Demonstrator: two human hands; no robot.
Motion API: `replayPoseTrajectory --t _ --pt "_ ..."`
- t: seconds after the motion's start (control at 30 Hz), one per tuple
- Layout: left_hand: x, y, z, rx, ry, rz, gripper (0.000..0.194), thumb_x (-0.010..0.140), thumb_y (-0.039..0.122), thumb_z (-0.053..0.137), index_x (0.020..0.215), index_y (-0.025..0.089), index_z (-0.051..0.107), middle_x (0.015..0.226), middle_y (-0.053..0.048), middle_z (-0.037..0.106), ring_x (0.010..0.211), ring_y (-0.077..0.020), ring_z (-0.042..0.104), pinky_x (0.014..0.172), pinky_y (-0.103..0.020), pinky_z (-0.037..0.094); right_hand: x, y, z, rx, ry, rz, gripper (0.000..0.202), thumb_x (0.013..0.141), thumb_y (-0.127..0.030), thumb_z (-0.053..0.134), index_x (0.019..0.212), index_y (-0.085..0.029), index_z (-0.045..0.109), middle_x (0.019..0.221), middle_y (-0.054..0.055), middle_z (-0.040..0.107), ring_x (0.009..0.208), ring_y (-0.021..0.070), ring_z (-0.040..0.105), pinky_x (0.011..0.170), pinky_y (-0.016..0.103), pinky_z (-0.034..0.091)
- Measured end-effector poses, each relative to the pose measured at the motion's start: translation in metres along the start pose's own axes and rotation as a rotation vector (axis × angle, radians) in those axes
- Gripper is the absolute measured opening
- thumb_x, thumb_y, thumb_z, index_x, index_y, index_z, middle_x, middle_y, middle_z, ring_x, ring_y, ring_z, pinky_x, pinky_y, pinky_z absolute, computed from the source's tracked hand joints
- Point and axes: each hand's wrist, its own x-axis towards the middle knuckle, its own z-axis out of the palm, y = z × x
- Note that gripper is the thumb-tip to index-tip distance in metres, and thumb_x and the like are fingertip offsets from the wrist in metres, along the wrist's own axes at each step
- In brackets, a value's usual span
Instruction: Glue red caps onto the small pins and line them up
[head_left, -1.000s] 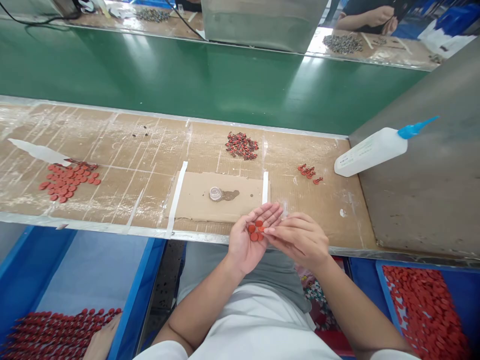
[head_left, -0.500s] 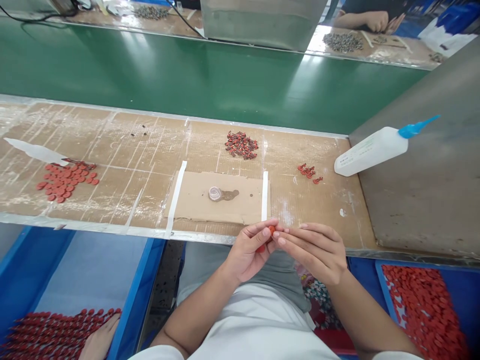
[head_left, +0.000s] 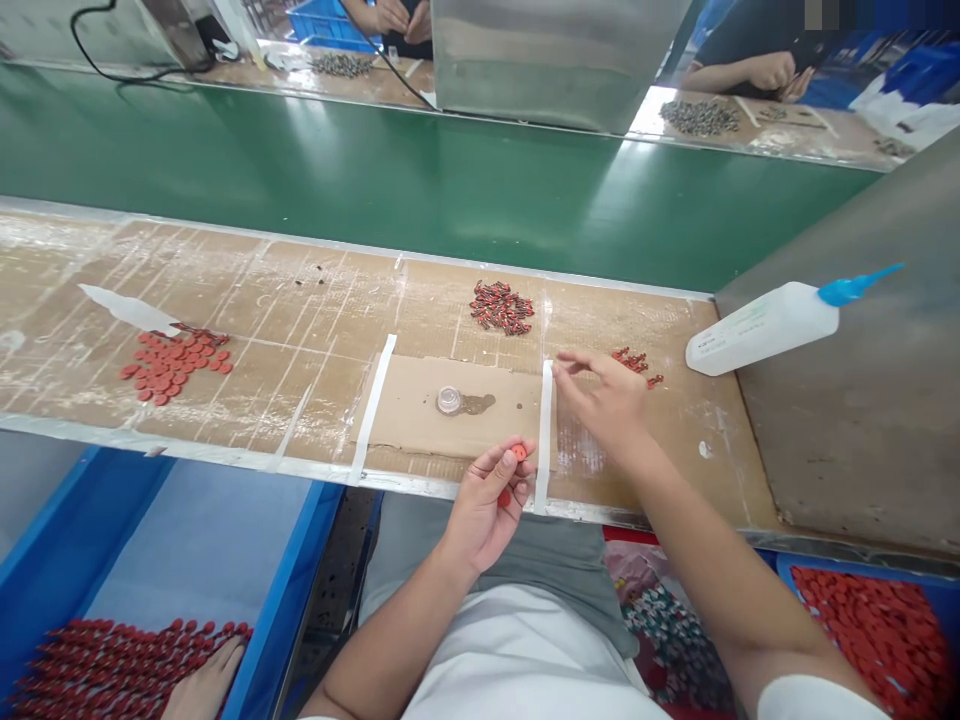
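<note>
My left hand (head_left: 487, 500) is closed at the table's front edge, with a red disc (head_left: 519, 452) pinched at its fingertips and another red disc (head_left: 504, 497) against the lower fingers. Over the right white tape strip, my right hand (head_left: 604, 395) reaches forward with thumb and fingers apart; nothing shows between them. Beyond it lie small red-and-black parts (head_left: 634, 360), partly covered by the hand. A small round clear dish (head_left: 449, 401) rests on the taped cardboard (head_left: 405, 405), beside a brown stain. Farther back is a pile of red-and-black pieces (head_left: 501, 308).
Red discs (head_left: 176, 365) lie at the left near a white strip (head_left: 127, 308). A white bottle (head_left: 765, 328) with a blue nozzle leans against the metal box at right. Blue trays (head_left: 870, 630) hold red parts. Another person's hand (head_left: 206, 685) is at lower left.
My right hand has left my left hand and moved forward over the table, fingers parting. My left hand still holds the red discs. The whole view has shifted slightly.
</note>
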Motion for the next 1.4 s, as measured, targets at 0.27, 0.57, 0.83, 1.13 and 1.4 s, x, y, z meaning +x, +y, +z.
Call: replayPoseTrajectory --t 0.27,0.57,0.83,1.13,1.4 --pt "-0.003 0.008 -0.006 0.000 0.017 0.032 0.018 0.077 0.016 0.075 0.095 0.015 0.074 0.104 -0.007 0.074 0.078 -0.0064 0.068 0.074 -0.014 0.055 0.079 0.014 0.072 -0.062 -0.223 0.025 0.025 0.087 -0.038 0.060 0.096 -0.020 0.075 0.097 0.007 0.073 0.084 0.0200 0.066 0.080 0.032 0.049" --pt "0.000 0.013 -0.009 -0.005 0.019 0.060 0.021 0.076 0.017 0.077 0.096 0.013 0.074 0.103 -0.009 0.074 0.078 -0.0072 0.068 0.077 -0.015 0.056 0.107 -0.002 0.096 -0.253 -0.487 0.001 0.020 0.085 -0.039 0.062 0.089 -0.026 0.077 0.089 0.005 0.073 0.080 0.0216 0.063 0.069 0.032 0.045" --pt "0.001 0.017 -0.012 -0.024 0.002 0.040 0.020 0.077 0.017 0.076 0.096 0.013 0.074 0.104 -0.009 0.074 0.080 -0.0076 0.069 0.078 -0.016 0.055 0.106 0.007 0.088 -0.079 -0.469 -0.051 0.020 0.082 -0.035 0.062 0.090 -0.024 0.077 0.086 0.003 0.074 0.077 0.0176 0.064 0.071 0.029 0.046" --pt "0.001 0.019 -0.012 0.014 -0.057 0.007 0.022 0.077 0.015 0.075 0.099 0.012 0.074 0.107 -0.010 0.073 0.084 -0.0083 0.069 0.081 -0.016 0.055 0.113 0.003 0.097 -0.213 -0.539 0.032 0.018 0.079 -0.034 0.066 0.089 -0.022 0.075 0.086 0.005 0.074 0.077 0.0200 0.064 0.068 0.031 0.047" --pt "0.002 0.019 -0.013 0.027 -0.085 0.003 0.019 0.080 0.013 0.072 0.098 0.013 0.074 0.105 -0.010 0.074 0.083 -0.0078 0.069 0.081 -0.016 0.055 0.131 -0.001 0.106 -0.136 -0.640 0.189 0.029 0.068 -0.018 0.074 0.096 -0.019 0.071 0.082 0.003 0.072 0.077 0.0183 0.065 0.071 0.029 0.049"
